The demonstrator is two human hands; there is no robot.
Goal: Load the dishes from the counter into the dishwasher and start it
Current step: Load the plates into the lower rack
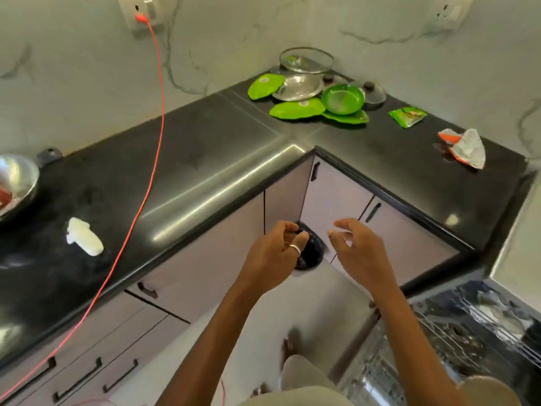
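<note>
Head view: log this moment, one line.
left hand curled, contents unclear; right hand open; green plastic plates on black counter; dishwasher open

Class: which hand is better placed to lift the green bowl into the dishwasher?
Right. The right hand is open and sits on the side nearer the bowl and the dishwasher; the left hand has curled fingers.

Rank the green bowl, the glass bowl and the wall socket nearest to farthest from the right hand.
1. Green bowl, on the corner counter, ahead of the right hand.
2. Glass bowl, behind it, deeper in the corner.
3. Wall socket, high up, far left.
</note>
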